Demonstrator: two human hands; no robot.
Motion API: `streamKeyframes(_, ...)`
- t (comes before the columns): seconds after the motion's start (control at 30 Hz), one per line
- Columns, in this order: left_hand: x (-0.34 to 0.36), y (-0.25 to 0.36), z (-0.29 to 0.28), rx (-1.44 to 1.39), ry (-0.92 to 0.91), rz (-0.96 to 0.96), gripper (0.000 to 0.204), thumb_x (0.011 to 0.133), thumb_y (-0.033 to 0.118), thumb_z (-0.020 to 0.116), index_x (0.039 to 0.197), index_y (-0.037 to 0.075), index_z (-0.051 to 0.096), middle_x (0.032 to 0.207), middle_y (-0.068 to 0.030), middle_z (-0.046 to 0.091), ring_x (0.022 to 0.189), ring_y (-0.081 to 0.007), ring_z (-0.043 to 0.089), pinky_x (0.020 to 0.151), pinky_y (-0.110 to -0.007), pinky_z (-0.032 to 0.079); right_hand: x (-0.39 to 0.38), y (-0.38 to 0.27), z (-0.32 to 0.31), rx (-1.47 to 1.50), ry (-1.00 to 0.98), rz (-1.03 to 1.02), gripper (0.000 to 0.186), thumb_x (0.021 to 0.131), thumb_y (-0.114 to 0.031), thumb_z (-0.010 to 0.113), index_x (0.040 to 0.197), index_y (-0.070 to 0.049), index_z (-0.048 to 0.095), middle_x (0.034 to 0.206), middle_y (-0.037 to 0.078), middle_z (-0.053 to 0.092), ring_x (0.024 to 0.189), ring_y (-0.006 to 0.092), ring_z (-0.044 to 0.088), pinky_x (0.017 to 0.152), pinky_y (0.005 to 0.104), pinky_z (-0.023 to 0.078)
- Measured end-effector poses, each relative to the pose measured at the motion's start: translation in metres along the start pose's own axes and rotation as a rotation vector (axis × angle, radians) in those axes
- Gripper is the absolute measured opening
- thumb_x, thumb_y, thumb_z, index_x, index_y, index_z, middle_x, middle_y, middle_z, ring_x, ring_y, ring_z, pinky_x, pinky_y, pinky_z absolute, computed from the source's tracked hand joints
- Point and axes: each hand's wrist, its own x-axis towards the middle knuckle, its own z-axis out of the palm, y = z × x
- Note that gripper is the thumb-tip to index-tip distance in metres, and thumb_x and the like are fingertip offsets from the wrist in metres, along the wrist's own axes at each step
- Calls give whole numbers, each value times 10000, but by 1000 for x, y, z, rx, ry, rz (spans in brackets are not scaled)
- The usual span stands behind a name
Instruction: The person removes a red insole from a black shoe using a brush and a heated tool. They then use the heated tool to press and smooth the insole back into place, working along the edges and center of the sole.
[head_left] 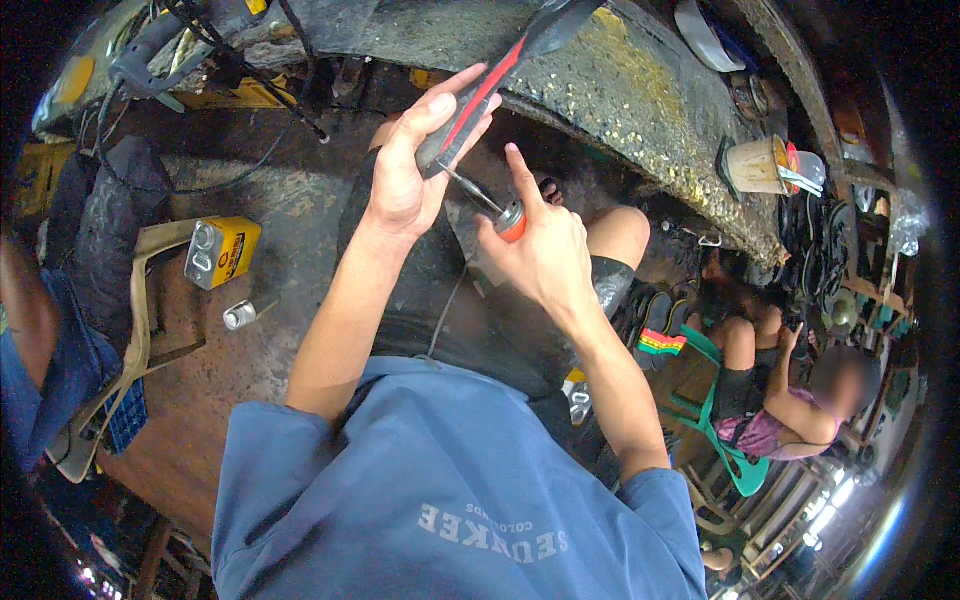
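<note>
My left hand [402, 185] holds up the near end of a black sandal sole [478, 108] with a red stripe along its side. The thumb lies against one face and the fingers reach behind it. The sole slants away to the upper right, over the edge of the worktop. My right hand [545, 245] is closed around a tool with an orange handle [512, 222], its index finger stretched out. From the handle a thin metal shaft [472, 188] runs up to the sole's near end. Whether the tip touches the sole or passes behind it, I cannot tell.
A rough, crusted worktop [640, 110] arches across the far side, bearing a beige tub [755, 165]. On the floor at left stand a yellow can [222, 252] and a small tin [240, 316]. One person sits on a green chair [708, 420] at right; another is at far left.
</note>
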Motion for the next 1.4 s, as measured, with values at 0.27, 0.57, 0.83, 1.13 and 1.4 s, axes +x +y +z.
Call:
streamKeyframes(0.27,-1,-2,0,9,-10,14,823,1050,440,603,1630,-113,415,1609,-277,548,1511,-377,543,1320,-485,371,-8,-8,-4,107,-68,101,914,905,-439,768,1679,-80,441,815,291,766,823,498,782,881,596,632)
streamKeyframes(0.57,-1,-1,-1,56,-24,8,839,1042,443,619,1636,-111,408,1609,-272,550,1521,-365,533,1332,-481,347,7,-9,-13,-36,15,147,936,893,-457,771,1682,-82,436,841,280,780,850,482,792,885,589,637)
streamKeyframes(0.83,0,-2,-2,21,-28,4,845,1034,440,631,1635,-112,409,1612,-268,545,1521,-362,532,1328,-475,353,10,-10,-16,-59,-17,120,930,906,-452,771,1689,-89,424,839,260,784,835,469,793,868,571,642)
streamKeyframes(1.13,0,-1,-1,26,-19,5,834,1038,430,621,1628,-121,412,1614,-282,539,1516,-372,536,1324,-480,363,6,-11,-9,-58,-3,59,909,911,-479,757,1668,-75,456,847,283,779,817,474,791,846,579,639)
streamKeyframes(1.4,0,-1,-2,4,-25,4,835,1044,428,610,1630,-127,400,1611,-287,537,1520,-381,529,1328,-482,357,11,-6,-12,-83,35,138,832,884,-396,812,1631,-164,531,825,252,779,839,469,790,848,556,634)
